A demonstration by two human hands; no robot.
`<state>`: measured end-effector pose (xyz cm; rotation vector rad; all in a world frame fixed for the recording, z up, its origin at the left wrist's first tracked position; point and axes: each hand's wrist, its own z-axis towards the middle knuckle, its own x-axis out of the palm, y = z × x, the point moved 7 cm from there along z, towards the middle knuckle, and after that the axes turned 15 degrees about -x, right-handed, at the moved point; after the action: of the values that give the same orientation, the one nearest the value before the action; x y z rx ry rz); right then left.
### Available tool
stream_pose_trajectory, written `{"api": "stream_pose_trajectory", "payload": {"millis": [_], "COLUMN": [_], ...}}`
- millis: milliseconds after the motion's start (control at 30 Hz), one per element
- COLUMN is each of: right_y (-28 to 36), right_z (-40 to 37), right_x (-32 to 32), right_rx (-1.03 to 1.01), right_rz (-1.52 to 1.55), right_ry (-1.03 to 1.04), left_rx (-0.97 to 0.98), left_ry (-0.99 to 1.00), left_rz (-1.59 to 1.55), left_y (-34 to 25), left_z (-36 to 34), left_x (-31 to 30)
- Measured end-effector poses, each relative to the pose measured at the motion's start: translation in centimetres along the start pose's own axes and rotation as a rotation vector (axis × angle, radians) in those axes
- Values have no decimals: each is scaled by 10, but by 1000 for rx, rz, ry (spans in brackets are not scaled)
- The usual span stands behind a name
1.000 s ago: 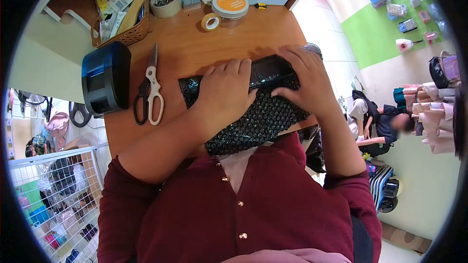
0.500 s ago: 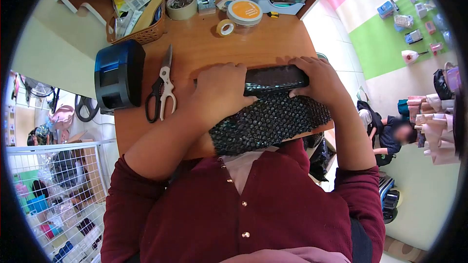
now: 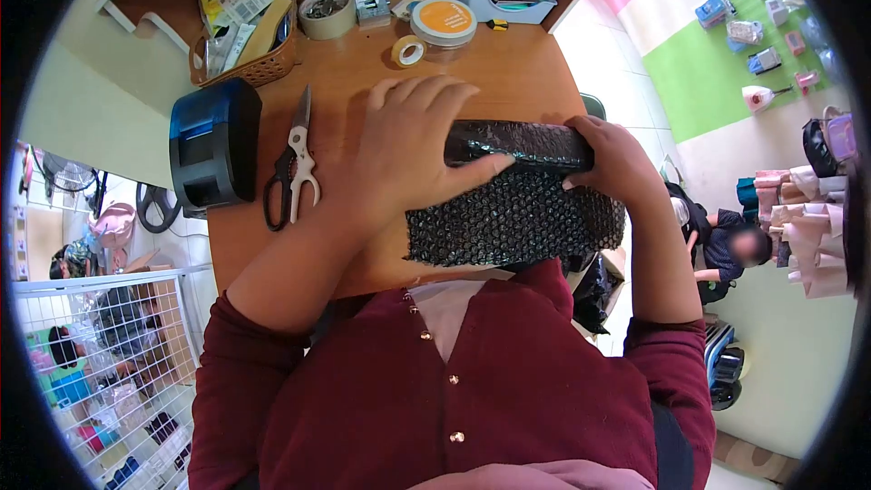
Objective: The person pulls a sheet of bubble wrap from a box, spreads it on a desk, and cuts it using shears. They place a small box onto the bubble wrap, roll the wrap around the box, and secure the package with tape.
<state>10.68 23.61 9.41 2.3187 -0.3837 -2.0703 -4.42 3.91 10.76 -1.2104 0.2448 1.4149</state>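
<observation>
On the wooden desk in front of me lies black bubble wrap (image 3: 508, 218), its far part rolled into a long bundle (image 3: 522, 143) and its loose sheet spread toward my body. My right hand (image 3: 621, 156) grips the bundle's right end, thumb on the near side and fingers over the far side. At the left end, my left hand (image 3: 413, 141) is open with fingers stretched away from me, its thumb reaching over the bundle's near edge. What the roll contains, if anything, is hidden. Kitchen scissors (image 3: 298, 159) with black and white handles lie left of my left hand.
A black and blue label printer (image 3: 216, 145) stands at the desk's left edge. Along the back are a brown basket (image 3: 263, 68), tape rolls (image 3: 408, 52), a round tub (image 3: 445, 23) and a pale bin (image 3: 508, 11). Another person (image 3: 730, 245) is at the right.
My left hand has loosened from the bundle and spread its fingers, shifting slightly up and left. The bundle and my right hand have shifted a little right, and the loose sheet lies flatter.
</observation>
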Motion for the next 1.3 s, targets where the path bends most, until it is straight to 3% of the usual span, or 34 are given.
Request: {"api": "stream_pose_trajectory", "payload": {"millis": [133,233,300,433,500,767,867,933,1167,1233,1300], "right_y": [2,7,7,13,4,-7,1,-1,10,16,26], "right_z": [4,3,2,1,3,13,15,17,29,31,35], "right_x": [3,3,2,-1,3,5,-4,-2,1,2,-1], "right_rx": [-140,-187,-185,-249,-225,-226,-167,-178,-314,-365,-406], "right_rz": [8,-25,-2,60,125,149,258,300,234,137,108], "right_ry": [-61,-39,-35,-53,-31,16,85,122,247,236,159], "left_rx": [134,35,-151,-104,-147,39,-6,-57,-112,-367,-415], "left_ry": [28,66,349,304,375,22,107,284,317,553,537], "left_rz": [23,22,18,-6,-74,-188,-110,-115,-115,-399,-519], "left_y": [-21,-14,-1,2,6,4,-6,-8,-6,7,22], "left_z": [-12,-12,-12,-10,-6,0,-7,-10,-8,-5,0], "left_x": [18,33,51,49,46,12,25,37,34,37,44]}}
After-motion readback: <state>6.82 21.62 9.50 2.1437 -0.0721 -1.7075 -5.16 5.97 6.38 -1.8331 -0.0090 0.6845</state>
